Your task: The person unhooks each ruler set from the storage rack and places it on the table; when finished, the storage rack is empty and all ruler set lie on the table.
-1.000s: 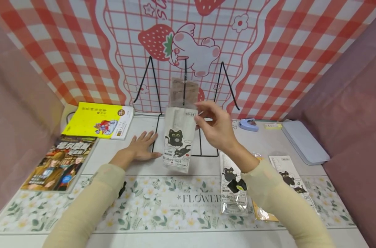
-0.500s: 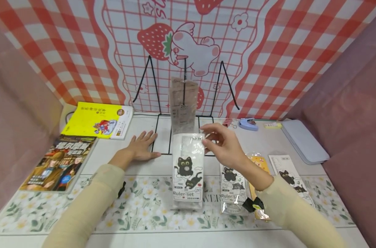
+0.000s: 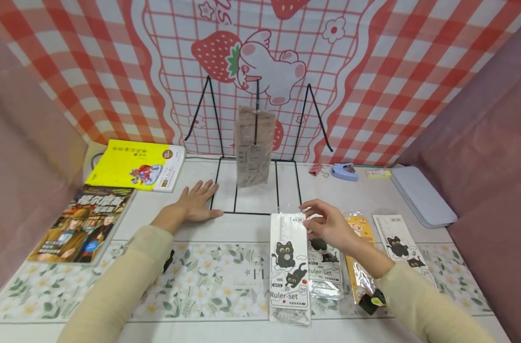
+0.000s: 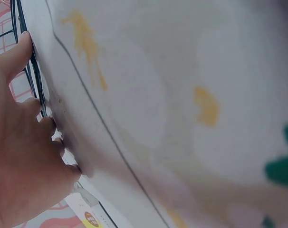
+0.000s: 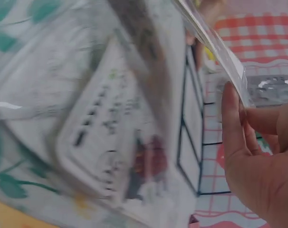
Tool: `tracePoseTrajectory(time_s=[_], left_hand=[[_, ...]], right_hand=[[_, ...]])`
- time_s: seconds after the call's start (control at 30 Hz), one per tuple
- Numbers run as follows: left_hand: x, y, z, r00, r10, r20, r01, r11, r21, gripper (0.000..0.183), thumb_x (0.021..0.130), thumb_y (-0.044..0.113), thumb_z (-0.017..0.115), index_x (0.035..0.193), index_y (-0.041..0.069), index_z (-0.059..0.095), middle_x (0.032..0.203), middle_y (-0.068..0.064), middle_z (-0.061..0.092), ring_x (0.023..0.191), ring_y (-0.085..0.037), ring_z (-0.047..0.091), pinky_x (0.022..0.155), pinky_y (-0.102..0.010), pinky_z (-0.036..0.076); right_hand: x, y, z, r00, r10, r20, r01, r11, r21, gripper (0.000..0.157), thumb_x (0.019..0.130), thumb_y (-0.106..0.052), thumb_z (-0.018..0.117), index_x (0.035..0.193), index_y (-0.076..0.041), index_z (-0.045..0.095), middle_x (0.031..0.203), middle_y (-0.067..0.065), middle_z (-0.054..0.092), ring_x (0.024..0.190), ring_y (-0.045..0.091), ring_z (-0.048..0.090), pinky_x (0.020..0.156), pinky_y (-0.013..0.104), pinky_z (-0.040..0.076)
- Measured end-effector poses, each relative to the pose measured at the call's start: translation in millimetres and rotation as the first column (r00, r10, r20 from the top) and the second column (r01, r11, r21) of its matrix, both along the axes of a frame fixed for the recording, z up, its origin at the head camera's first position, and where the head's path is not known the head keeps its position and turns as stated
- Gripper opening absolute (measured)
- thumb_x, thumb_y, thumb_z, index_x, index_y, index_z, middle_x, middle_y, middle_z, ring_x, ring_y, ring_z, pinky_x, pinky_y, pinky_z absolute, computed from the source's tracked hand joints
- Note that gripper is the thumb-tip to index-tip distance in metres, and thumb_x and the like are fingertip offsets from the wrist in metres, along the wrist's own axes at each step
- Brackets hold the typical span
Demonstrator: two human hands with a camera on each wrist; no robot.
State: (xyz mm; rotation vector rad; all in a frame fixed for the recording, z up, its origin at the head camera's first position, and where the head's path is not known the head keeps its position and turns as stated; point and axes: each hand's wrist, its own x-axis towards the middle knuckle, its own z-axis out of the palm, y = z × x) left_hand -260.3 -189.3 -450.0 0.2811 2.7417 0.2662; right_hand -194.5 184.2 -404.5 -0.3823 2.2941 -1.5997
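My right hand (image 3: 331,228) pinches the top right edge of a ruler set (image 3: 288,267), a clear packet printed with black cats. In the right wrist view, thumb and fingers (image 5: 232,107) meet on the clear plastic. Partly behind that packet, another ruler set (image 3: 326,274) lies on the table. My left hand (image 3: 196,202) rests with spread fingers on the table, touching the left side of a black wire display stand (image 3: 256,212). From the stand's middle hook hangs a greyish-brown packet (image 3: 254,157). The left wrist view shows the left hand (image 4: 30,137) beside the wires.
To the right lie an orange packet (image 3: 361,257), a further ruler set (image 3: 399,243) and a grey-blue case (image 3: 423,195). A blue stapler-like object (image 3: 344,172) and a pink binder clip (image 3: 315,169) sit behind. Left are a yellow book (image 3: 131,164) and a magazine (image 3: 82,224).
My right hand has brought the ruler set away from the stand, down and to the right, over the table's front part. The hanging packet now shows fully. My left hand stays put.
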Motion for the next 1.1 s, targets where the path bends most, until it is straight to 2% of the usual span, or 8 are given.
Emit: tracePoseTrajectory(time_s=[0.2,0.3,0.5,0.7,0.9,1.1], left_hand=[[0.4,1,2.2,1.0,0.003,-0.003,-0.003,1.0,-0.001,0.092,0.09,0.064,0.048,0.157,0.016,0.005,0.166,-0.012,-0.002,0.153,-0.038,-0.005,0.122,-0.063,-0.002],[0.1,2,2.7,1.0,0.003,-0.005,-0.003,1.0,-0.003,0.092,0.09,0.064,0.048,0.157,0.016,0.005,0.166,-0.012,-0.001,0.153,-0.038,-0.004,0.123,-0.063,-0.002],[-0.7,2,3.5,1.0,0.005,-0.002,-0.005,1.0,-0.006,0.092,0.091,0.063,0.047,0.157,0.017,0.004,0.166,-0.011,-0.002,0.153,-0.038,-0.005,0.123,-0.063,-0.002],[-0.8,1,4.3,1.0,-0.002,-0.013,0.002,1.0,-0.004,0.092,0.091,0.064,0.047,0.157,0.016,0.005,0.166,-0.012,0.0,0.153,-0.039,-0.003,0.123,-0.063,-0.001],[0.0,0,4.3,1.0,-0.006,-0.013,0.006,1.0,0.0,0.092,0.091,0.064,0.047,0.157,0.016,0.006,0.166,-0.013,0.0,0.153,-0.039,-0.003,0.122,-0.063,-0.001],[2.1,0,3.8,1.0,-0.007,-0.006,0.007,1.0,0.0,0.092,0.091,0.063,0.047,0.157,0.016,0.005,0.166,-0.012,-0.001,0.153,-0.038,-0.004,0.122,-0.064,-0.001]], right_hand=[[2.9,2,-16.4,0.999,-0.01,0.043,0.006,0.995,0.095,0.04,0.094,-0.001,0.056,0.133,-0.004,0.05,0.112,0.022,0.057,0.076,0.008,0.067,0.07,0.034,0.063],[3.9,3,-20.3,0.997,-0.018,0.076,0.01,0.994,0.11,0.043,0.094,-0.002,0.056,0.136,-0.003,0.047,0.118,0.025,0.057,0.08,0.01,0.068,0.071,0.032,0.062],[2.3,2,-22.1,0.985,-0.047,0.165,0.029,0.994,0.107,0.049,0.093,-0.002,0.057,0.139,-0.002,0.04,0.137,0.029,0.05,0.095,0.019,0.07,0.078,0.032,0.062],[2.6,2,-18.0,0.972,-0.062,0.228,0.041,0.995,0.095,0.055,0.092,-0.002,0.057,0.142,-0.001,0.034,0.147,0.029,0.043,0.096,0.024,0.072,0.083,0.034,0.061],[4.6,7,-12.3,0.978,-0.023,0.209,0.0,0.994,0.111,0.056,0.093,-0.003,0.057,0.143,0.002,0.031,0.15,0.029,0.038,0.105,0.031,0.071,0.088,0.035,0.06],[4.2,15,-10.4,0.987,-0.014,0.16,-0.012,0.987,0.157,0.055,0.093,-0.004,0.059,0.141,0.002,0.033,0.148,0.029,0.041,0.113,0.034,0.067,0.091,0.033,0.058]])
